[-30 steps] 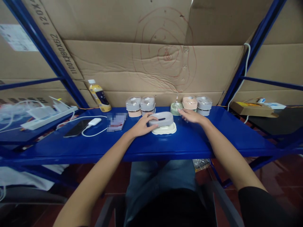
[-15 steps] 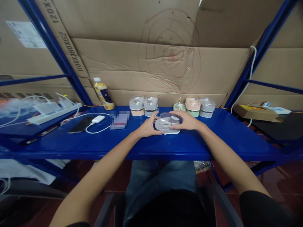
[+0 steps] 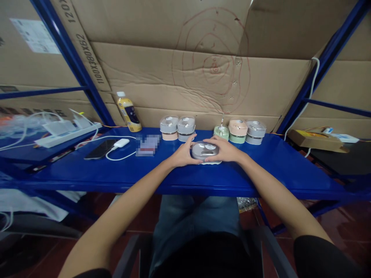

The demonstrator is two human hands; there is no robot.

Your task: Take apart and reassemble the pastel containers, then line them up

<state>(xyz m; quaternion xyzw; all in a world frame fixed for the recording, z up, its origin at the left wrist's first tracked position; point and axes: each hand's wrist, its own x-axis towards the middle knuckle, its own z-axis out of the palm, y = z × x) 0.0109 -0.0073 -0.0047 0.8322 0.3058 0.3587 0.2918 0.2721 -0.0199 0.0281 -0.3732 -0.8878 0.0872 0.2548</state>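
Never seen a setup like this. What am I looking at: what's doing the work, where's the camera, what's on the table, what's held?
No machine here, just a person's two bare hands. All the pictures come from one camera worn on their head, looking forward and down.

The left hand and right hand grip a grey container from either side; a pale piece shows beneath it.

Small pastel containers stand along the back of the blue table. Toward its left are a yellow bottle, a dark phone, a white block with a cable, and a pixelated item I can't identify.
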